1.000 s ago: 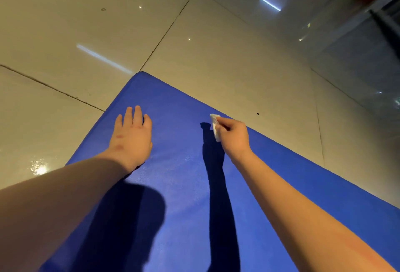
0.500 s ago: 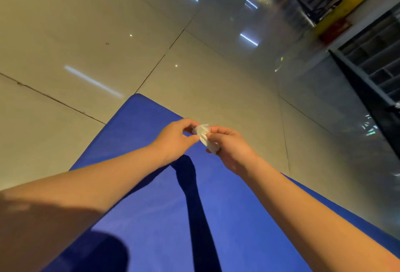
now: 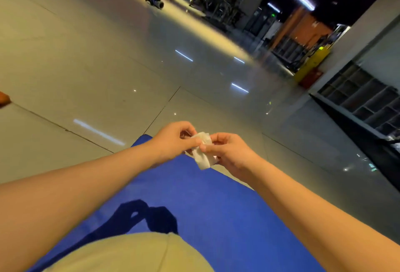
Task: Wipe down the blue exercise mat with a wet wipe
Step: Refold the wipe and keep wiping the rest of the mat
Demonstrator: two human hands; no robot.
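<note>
Wipe (image 3: 203, 156), fingertip-pinched, between left hand (image 3: 172, 140), right hand (image 3: 230, 152)

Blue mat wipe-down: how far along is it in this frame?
Done: unclear; the blue mat shows no streaks marking wiped areas. In hand: the left hand and right hand both pinch the wet wipe, held above the mat, seemingly refolding it. Left: bring the wipe down and wipe the mat.

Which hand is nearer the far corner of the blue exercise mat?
Left. The left hand hangs just above that corner of the blue exercise mat; the right hand is further right, over the mat's right edge. Both pinch the crumpled white wet wipe.
</note>
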